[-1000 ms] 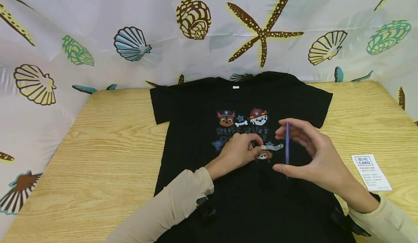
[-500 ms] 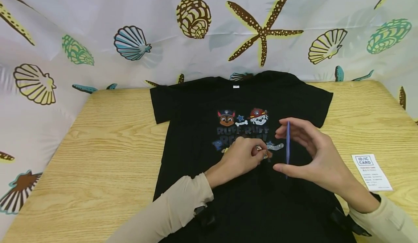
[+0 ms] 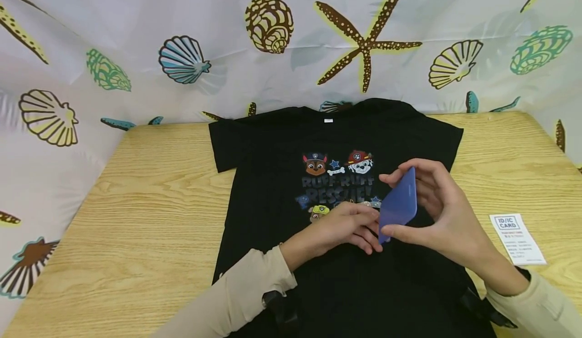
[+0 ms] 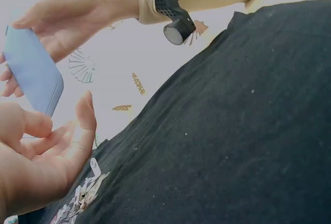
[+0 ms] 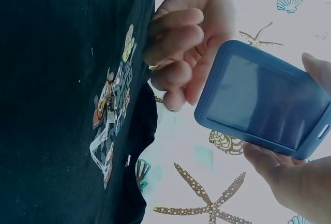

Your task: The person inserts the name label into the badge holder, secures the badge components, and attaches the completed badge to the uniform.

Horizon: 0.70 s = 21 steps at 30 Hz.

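A blue card holder (image 3: 401, 202) is held up over the black T-shirt (image 3: 268, 176) by my right hand (image 3: 443, 214), thumb on its lower edge and fingers on the upper one. Its clear window and slot show in the right wrist view (image 5: 264, 102). My left hand (image 3: 343, 227) is at the holder's near left edge, fingers loosely bent; whether they touch it I cannot tell. A translucent strap clip (image 3: 376, 203) lies on the shirt's print, mostly behind the left hand. Its snap end (image 4: 95, 167) shows in the left wrist view.
A white paper slip printed "ID/IC CARD" (image 3: 517, 239) lies on the wooden table (image 3: 136, 201), right of the shirt. A white cloth with shells and starfish (image 3: 218, 19) hangs behind the table. Both wrists wear black cameras.
My left hand has let go of the strap clip, leaving it on the shirt, and moved to the card holder. My right hand has turned the holder from edge-on so its face shows.
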Each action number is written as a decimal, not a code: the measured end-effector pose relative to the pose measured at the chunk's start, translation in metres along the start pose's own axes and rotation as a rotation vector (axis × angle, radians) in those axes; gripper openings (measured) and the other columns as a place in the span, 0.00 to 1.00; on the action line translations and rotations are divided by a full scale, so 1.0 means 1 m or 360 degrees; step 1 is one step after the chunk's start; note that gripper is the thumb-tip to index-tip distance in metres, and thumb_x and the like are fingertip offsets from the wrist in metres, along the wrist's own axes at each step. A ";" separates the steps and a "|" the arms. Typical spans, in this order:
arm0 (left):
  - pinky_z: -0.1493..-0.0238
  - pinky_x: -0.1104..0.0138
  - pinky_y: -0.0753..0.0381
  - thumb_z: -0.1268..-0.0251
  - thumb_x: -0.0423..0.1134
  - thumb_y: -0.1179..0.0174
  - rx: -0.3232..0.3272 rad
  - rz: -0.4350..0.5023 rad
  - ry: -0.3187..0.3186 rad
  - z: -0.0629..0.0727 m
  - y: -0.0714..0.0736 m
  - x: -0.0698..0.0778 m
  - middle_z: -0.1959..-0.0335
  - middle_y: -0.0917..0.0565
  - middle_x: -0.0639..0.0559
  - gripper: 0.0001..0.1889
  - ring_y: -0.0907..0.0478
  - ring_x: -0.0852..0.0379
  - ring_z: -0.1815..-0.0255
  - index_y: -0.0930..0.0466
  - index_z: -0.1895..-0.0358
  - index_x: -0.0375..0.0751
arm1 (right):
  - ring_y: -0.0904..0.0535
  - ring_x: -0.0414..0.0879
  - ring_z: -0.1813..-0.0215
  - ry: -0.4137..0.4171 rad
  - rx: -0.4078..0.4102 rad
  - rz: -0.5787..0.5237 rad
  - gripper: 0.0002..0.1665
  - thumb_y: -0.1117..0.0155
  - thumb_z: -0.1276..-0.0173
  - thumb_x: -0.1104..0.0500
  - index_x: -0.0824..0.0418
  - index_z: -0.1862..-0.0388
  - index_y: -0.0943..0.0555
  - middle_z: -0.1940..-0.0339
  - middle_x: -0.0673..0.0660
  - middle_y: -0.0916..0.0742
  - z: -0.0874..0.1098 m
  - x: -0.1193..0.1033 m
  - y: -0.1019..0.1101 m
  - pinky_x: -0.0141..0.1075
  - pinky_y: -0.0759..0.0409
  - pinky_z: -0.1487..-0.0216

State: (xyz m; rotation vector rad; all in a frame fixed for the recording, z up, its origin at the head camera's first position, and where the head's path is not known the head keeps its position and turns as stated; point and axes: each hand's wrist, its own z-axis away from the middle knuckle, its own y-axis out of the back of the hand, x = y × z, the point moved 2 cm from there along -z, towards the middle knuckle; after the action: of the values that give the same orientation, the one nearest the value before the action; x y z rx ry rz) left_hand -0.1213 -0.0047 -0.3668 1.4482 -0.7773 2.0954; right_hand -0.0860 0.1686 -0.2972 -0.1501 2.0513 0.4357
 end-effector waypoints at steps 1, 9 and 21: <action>0.66 0.67 0.16 0.22 0.36 0.58 0.0004 0.0053 0.0004 0.001 0.001 0.001 0.68 0.18 0.47 0.17 0.18 0.59 0.72 0.27 0.47 0.21 | 0.25 0.45 0.37 -0.0002 0.0005 -0.0010 0.49 0.25 0.56 0.80 0.68 0.36 0.38 0.45 0.60 0.22 0.000 0.000 0.000 0.28 0.26 0.42; 0.65 0.68 0.17 0.22 0.37 0.57 0.0165 0.0232 -0.0072 0.011 0.017 0.012 0.70 0.18 0.50 0.17 0.18 0.59 0.71 0.28 0.47 0.23 | 0.25 0.47 0.39 0.0028 0.0035 -0.0055 0.51 0.25 0.57 0.80 0.68 0.35 0.39 0.40 0.61 0.22 -0.003 0.000 -0.001 0.28 0.25 0.44; 0.61 0.65 0.16 0.23 0.36 0.54 0.0260 0.0297 -0.0132 0.036 0.036 0.034 0.67 0.16 0.45 0.18 0.17 0.57 0.69 0.30 0.43 0.22 | 0.23 0.45 0.45 -0.0257 0.0036 0.0117 0.50 0.27 0.49 0.75 0.60 0.31 0.42 0.37 0.60 0.25 -0.003 0.005 -0.001 0.27 0.22 0.49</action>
State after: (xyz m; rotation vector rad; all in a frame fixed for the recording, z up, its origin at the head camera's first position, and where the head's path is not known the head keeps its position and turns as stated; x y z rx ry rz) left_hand -0.1323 -0.0533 -0.3309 1.6127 -0.8172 2.2969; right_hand -0.0908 0.1663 -0.3002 -0.0249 1.9063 0.4550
